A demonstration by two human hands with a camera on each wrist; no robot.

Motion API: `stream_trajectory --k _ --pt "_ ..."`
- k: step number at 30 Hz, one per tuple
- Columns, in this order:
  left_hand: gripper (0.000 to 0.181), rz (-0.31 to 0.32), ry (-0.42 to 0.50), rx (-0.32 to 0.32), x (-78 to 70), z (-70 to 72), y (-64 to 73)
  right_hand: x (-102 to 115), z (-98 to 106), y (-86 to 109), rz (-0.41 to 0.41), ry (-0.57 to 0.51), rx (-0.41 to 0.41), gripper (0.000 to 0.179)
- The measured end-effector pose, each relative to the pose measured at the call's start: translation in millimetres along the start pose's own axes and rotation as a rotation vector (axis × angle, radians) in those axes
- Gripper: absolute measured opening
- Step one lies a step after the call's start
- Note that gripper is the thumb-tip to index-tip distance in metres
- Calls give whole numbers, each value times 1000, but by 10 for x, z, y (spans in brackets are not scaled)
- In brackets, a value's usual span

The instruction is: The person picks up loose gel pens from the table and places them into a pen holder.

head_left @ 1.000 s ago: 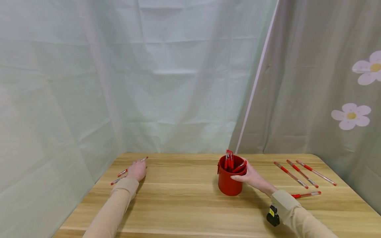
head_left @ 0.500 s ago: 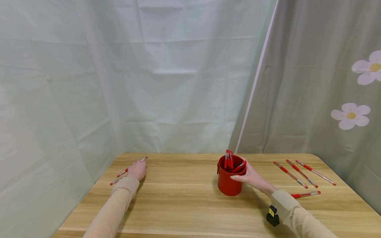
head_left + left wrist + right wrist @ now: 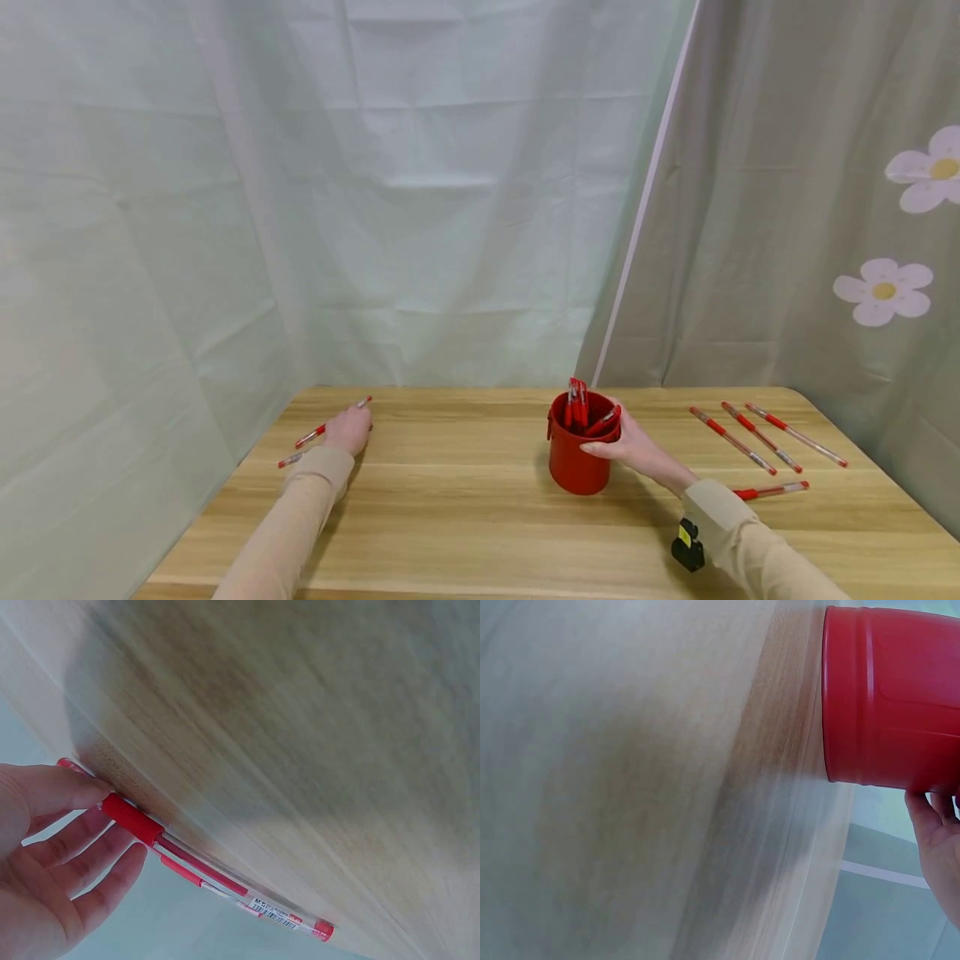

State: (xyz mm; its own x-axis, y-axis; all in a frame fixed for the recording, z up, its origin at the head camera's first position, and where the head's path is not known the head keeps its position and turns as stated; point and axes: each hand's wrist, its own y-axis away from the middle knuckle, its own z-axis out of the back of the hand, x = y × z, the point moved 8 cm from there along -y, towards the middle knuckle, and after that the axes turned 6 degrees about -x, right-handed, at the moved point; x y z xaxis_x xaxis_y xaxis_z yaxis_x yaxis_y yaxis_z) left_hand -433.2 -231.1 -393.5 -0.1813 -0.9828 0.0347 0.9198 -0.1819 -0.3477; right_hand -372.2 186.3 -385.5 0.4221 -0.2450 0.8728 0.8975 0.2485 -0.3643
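Black device (image 3: 686,546): at the cuff of the right sleeve (image 3: 757,537).
Lone pen (image 3: 776,490): on the table (image 3: 465,517), just beyond that cuff.
Right hand (image 3: 633,450): curled round the cup's side, thumb toward the viewer.
Cup (image 3: 579,467): red, upright on the table, pens (image 3: 577,404) leaning inside.
Three pens (image 3: 753,428): lying slanted, right of the cup.
Left hand (image 3: 347,431): thumb and fingers nearly together, pinching a pen (image 3: 199,862) by its red grip.
Second pen (image 3: 180,870): just beside the pinched one.
Curtain (image 3: 450,208): behind the table.
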Motion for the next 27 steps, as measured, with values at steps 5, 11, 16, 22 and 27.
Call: stream_trajectory --k 5,11,16,22,27 --pt "13 -18 -1 -6 -29 29 6 -9 3 -15 11 -15 1 71" --pt "16 -19 15 -11 -22 29 6 -19 2 -13 -3 -1 7 72" --pt "17 -19 18 -19 -14 33 1 -18 4 -20 -1 -5 0 71" --pt "16 -43 7 -42 -26 47 -17 -19 3 -13 -4 7 0 71" --pt "16 -72 8 -81 -53 92 -51 -27 7 -18 -5 2 -3 71"
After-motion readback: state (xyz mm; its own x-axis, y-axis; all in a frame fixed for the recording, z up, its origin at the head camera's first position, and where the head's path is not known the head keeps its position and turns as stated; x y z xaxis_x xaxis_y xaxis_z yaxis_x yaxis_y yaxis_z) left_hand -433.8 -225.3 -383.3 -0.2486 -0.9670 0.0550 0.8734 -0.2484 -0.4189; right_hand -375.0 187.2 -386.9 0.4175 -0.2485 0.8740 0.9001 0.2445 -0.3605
